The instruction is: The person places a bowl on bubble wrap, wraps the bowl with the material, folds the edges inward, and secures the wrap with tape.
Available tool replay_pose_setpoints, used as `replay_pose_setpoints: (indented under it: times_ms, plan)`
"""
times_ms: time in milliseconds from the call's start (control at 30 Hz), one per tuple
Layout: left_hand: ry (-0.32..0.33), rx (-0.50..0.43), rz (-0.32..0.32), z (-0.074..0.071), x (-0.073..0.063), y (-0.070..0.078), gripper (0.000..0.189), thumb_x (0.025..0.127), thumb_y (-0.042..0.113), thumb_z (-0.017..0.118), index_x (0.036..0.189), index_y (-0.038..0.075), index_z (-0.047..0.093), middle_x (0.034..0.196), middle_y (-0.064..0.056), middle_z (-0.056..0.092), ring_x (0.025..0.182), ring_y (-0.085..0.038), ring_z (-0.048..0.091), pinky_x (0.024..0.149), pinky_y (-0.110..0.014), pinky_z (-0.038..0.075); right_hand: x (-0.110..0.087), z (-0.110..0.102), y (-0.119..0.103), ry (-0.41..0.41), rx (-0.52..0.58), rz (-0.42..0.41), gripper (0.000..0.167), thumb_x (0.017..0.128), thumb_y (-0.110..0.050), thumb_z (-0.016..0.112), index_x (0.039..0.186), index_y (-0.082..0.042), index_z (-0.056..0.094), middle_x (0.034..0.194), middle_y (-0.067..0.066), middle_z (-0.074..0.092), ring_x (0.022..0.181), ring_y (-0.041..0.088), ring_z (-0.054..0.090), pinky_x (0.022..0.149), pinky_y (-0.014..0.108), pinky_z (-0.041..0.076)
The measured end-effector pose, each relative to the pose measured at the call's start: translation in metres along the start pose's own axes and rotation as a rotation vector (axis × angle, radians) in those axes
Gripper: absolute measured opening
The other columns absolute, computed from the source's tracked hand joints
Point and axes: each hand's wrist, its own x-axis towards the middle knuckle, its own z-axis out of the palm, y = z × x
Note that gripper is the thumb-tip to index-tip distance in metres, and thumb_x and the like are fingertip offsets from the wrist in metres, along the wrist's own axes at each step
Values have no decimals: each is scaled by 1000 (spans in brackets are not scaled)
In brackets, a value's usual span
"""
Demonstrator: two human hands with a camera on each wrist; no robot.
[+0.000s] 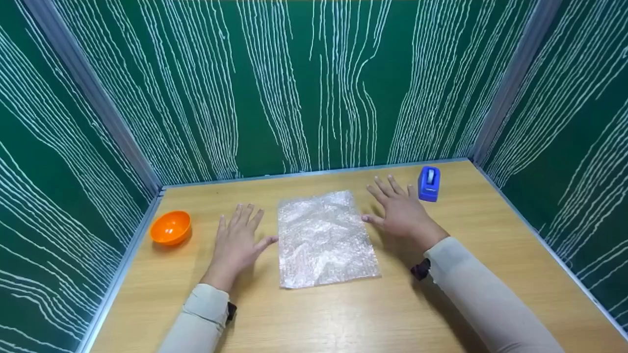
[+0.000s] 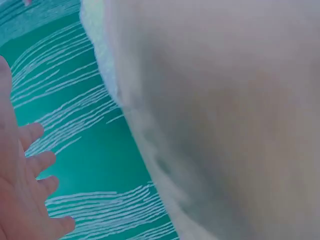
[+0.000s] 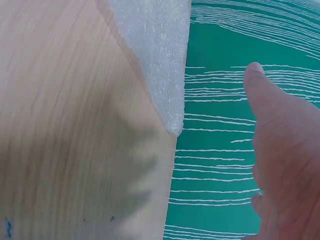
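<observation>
A flat sheet of bubble wrap lies in the middle of the table, its far end also showing in the right wrist view as a pale strip. To its left is my left hand, fingers spread and straight, the thumb tip at or very near the sheet's edge. On the other side my right hand is spread too, its thumb pointing toward the sheet's right edge. Neither hand grips anything. Both wrist views show the hands, left and right, held above the tabletop with extended fingers.
An orange bowl stands at the left of the wooden table. Beyond the right hand sits a blue tape dispenser near the back edge. Green panels with white wavy lines enclose the back and both sides.
</observation>
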Motion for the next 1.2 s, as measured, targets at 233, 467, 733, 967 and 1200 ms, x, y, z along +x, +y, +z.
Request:
replay_pose_setpoints:
  times_ms: [233,467,733,967,1200]
  plan:
    - [13,-49,-78,-33,11,-33,103,103,88,48,179,21,34,191,-13,19,179,-42,9,140,-77,2,0,9,-3,-60,12,-35,97,107,-76,58,183,-29,20,193,4,6,179,43,0,135,83,3]
    - [54,-65,-160,-59,15,-96,102,106,85,50,178,14,37,188,-24,22,175,-53,10,137,-81,8,0,20,-6,-136,70,-70,95,108,-71,63,182,-29,22,192,3,9,178,45,5,135,83,6]
    - [2,-170,-375,-78,10,-151,119,100,91,53,182,13,17,188,-31,5,170,-62,6,133,-86,12,-4,25,-1,-246,115,-86,100,104,-72,69,182,-27,26,192,8,15,178,46,10,133,86,13]
    - [-66,-331,-517,-67,0,-172,131,95,86,69,183,17,0,186,-35,-4,162,-62,16,129,-85,27,0,27,-3,-333,91,-76,105,98,-79,71,181,-32,28,191,6,20,178,45,11,134,85,10]
    - [-138,-369,-566,-59,-3,-185,141,90,82,78,182,8,0,185,-37,-5,162,-64,16,131,-85,23,9,25,-6,-415,80,-90,104,98,-82,68,181,-35,28,192,4,18,178,46,13,134,84,13]
